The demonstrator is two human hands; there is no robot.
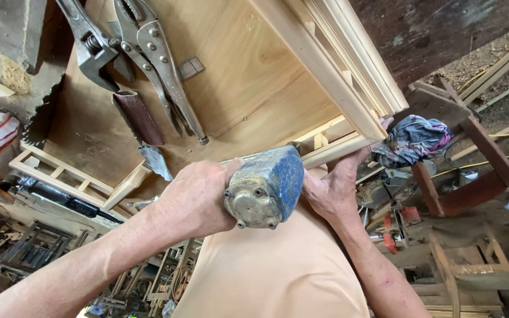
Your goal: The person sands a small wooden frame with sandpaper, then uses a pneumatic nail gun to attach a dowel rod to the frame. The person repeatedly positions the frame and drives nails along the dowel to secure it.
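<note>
My left hand (192, 197) grips a worn blue and grey pneumatic nail gun (264, 187), its rear end toward the camera and its nose against a pale wooden frame piece (338, 149). My right hand (334, 188) presses on that frame piece at the edge of the plywood bench top (248, 76), fingers wrapped around the wood beside the tool. A moulded pale wood frame (349, 65) lies along the bench's right side.
Locking pliers (160, 65), an adjustable wrench (92, 44), a sanding belt roll (138, 118) and a scraper (155, 162) lie on the bench. A small wooden lattice (60, 171) sits at left. A rag (413, 140) rests on a red stool (472, 159). Scrap clutters the floor.
</note>
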